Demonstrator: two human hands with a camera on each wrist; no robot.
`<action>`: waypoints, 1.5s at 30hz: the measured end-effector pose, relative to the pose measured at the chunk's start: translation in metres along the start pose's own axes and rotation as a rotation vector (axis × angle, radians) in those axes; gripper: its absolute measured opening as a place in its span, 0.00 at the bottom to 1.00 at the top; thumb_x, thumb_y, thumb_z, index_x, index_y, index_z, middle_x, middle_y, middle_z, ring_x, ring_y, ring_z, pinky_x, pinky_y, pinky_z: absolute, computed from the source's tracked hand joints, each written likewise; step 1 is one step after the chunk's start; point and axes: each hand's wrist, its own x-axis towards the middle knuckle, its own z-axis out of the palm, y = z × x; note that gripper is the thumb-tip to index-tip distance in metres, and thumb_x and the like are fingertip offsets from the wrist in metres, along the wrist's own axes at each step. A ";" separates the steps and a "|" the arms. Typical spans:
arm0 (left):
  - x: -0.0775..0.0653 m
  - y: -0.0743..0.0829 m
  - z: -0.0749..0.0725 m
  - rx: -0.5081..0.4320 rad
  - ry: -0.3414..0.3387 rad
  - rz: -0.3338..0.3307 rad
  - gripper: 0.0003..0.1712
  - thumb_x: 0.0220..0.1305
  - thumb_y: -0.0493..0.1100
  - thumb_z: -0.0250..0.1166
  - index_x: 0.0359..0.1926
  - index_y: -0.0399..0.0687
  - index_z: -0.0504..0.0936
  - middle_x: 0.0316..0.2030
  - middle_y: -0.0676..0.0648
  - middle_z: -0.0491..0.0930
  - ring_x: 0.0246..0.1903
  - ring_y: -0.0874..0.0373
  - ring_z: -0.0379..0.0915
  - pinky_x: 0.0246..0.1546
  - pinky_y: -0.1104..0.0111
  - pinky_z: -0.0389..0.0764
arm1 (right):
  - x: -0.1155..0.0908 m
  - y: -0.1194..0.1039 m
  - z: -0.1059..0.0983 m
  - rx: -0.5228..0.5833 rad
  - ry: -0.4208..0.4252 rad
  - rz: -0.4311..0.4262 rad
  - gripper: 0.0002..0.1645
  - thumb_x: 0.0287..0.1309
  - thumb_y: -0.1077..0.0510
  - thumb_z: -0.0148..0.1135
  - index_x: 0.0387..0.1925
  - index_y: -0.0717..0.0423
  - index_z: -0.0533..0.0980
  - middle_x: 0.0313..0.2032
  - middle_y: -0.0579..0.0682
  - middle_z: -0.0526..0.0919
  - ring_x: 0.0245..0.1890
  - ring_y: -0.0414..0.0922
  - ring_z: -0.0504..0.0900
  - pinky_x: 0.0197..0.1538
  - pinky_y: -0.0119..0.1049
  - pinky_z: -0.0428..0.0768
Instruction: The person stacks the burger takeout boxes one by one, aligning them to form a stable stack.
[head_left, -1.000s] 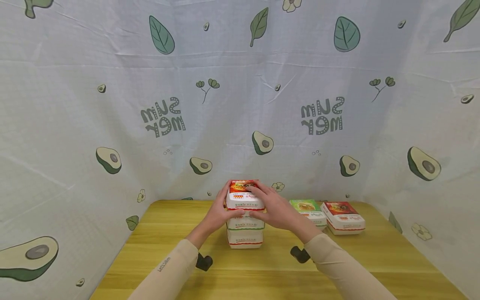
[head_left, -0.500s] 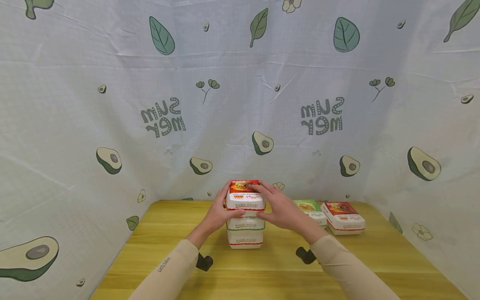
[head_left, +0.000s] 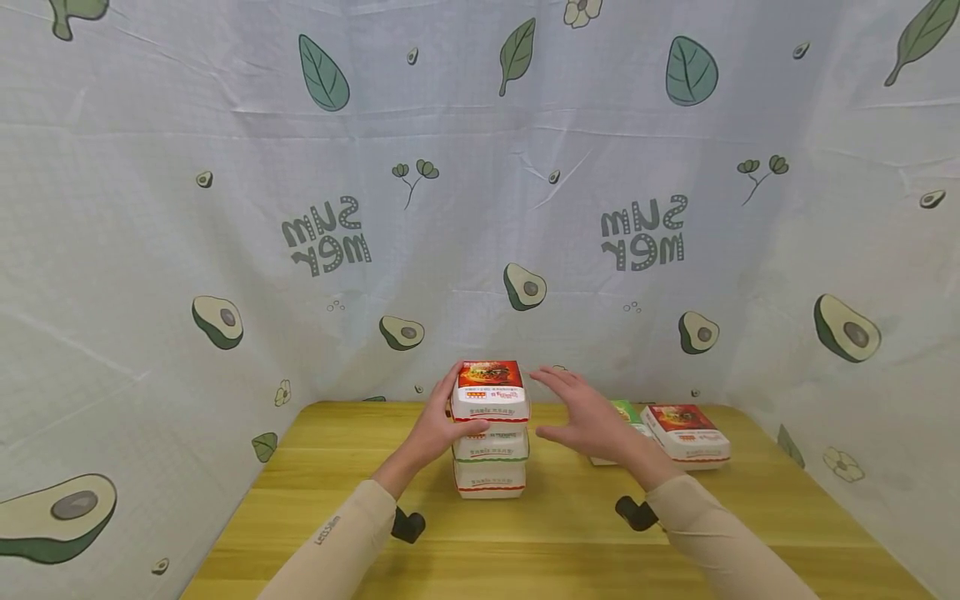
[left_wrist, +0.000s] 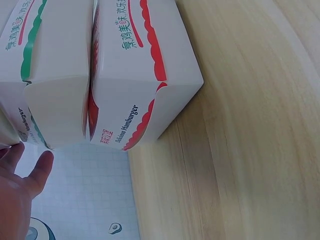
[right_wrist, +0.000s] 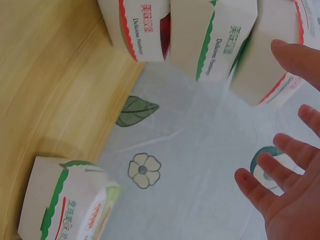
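Note:
Three white cardboard hamburger boxes stand stacked on the wooden table. The top box (head_left: 491, 404) has a red lid panel with a burger picture, the middle box (head_left: 491, 448) a green wavy trim, and the bottom box (head_left: 490, 480) a red one. My left hand (head_left: 433, 427) holds the top box at its left side, thumb across the lower front. To the right of the stack, my right hand (head_left: 592, 421) is apart from it, fingers spread and holding nothing. The right wrist view shows those loose fingers beside the stack.
A green-topped hamburger box (right_wrist: 65, 200) sits to the right, partly hidden behind my right hand in the head view. Beside it is a red-topped box (head_left: 686, 435). A white curtain (head_left: 480, 233) with avocado prints hangs behind the wooden table (head_left: 525, 558).
My right hand has come away from the top box and moved right, now overlapping the green-topped box. The left hand and the stack have stayed about the same.

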 end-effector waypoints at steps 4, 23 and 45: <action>-0.002 0.007 -0.001 0.015 -0.019 -0.012 0.61 0.59 0.44 0.75 0.81 0.59 0.43 0.75 0.40 0.51 0.68 0.42 0.59 0.67 0.42 0.66 | -0.004 0.009 -0.002 -0.008 0.018 -0.012 0.51 0.51 0.47 0.78 0.74 0.45 0.63 0.74 0.54 0.64 0.73 0.60 0.63 0.64 0.64 0.71; -0.015 0.038 -0.006 0.018 -0.048 -0.019 0.59 0.60 0.45 0.74 0.81 0.57 0.44 0.74 0.38 0.52 0.67 0.42 0.62 0.66 0.43 0.67 | -0.017 0.043 0.001 0.008 -0.011 0.068 0.48 0.51 0.47 0.77 0.72 0.46 0.66 0.72 0.57 0.67 0.70 0.63 0.64 0.63 0.68 0.69; -0.016 0.043 -0.006 0.030 -0.045 -0.038 0.59 0.60 0.45 0.74 0.81 0.55 0.44 0.74 0.37 0.53 0.65 0.42 0.64 0.65 0.42 0.69 | -0.030 0.086 0.014 -0.031 -0.010 0.141 0.50 0.49 0.47 0.77 0.71 0.55 0.66 0.69 0.64 0.67 0.69 0.66 0.64 0.64 0.69 0.66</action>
